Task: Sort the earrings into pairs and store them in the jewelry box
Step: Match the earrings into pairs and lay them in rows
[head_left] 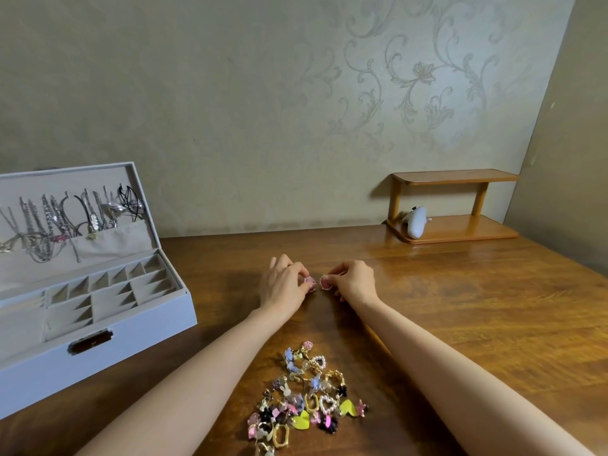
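Nearest us, at 6 o'clock, the pile of earrings point(306, 396) lies unsorted, so we judge nearly all the work is left. At 9 o'clock the jewelry box point(98, 343) stands open, and we see no earrings in its small compartments. Farther out, at 12 o'clock, our left hand point(284, 284) pinches a pink earring point(309, 284). Our right hand point(353, 281) pinches a second pink earring point(325, 282) just beside it.

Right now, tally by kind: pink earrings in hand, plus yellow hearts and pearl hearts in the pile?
Pink earrings: 2, one pinched by the left hand, one by the right hand
Yellow hearts: 2
Pearl hearts: 2
Total: 6
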